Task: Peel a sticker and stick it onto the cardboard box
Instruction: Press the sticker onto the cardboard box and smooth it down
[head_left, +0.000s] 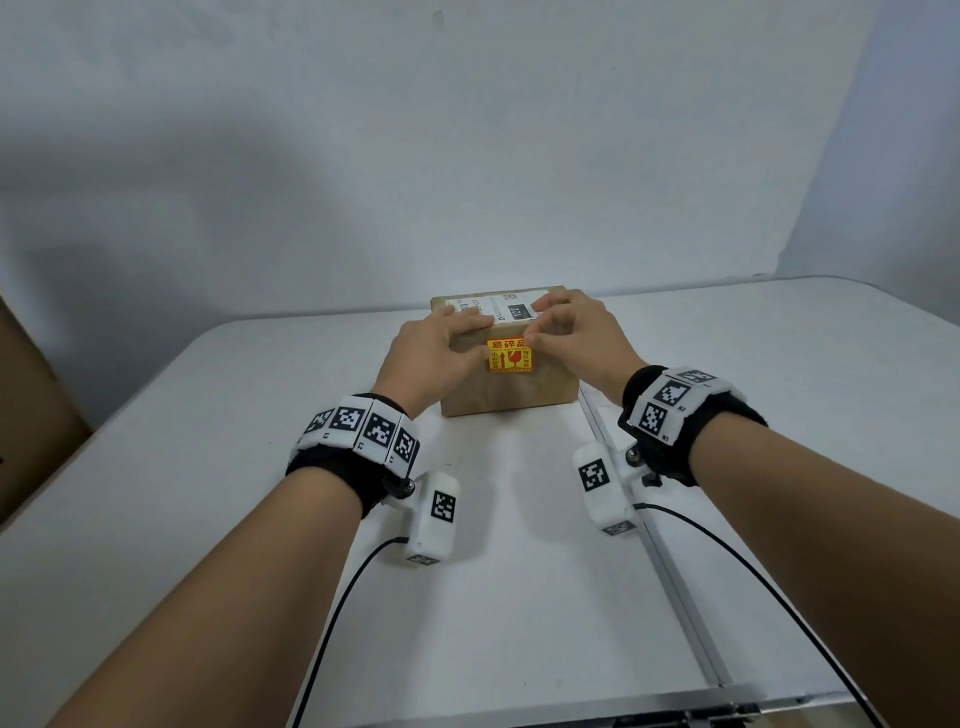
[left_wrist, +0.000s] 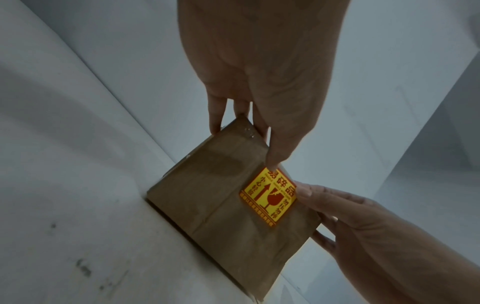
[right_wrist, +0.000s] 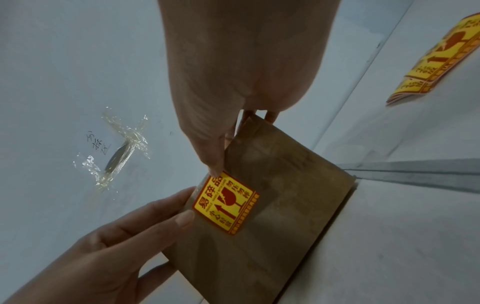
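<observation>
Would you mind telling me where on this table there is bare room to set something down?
The table is bare between the forearms, from the cardboard box to the near edge, and to the left as far as the brown carton. It is crowded on the box front, where left hand and right hand press the sticker.

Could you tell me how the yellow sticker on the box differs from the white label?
The yellow sticker sits on the box's near face; the white label lies on top. The sticker is yellow with red print, the label white with black print. Both lie flat on the cardboard.
</observation>
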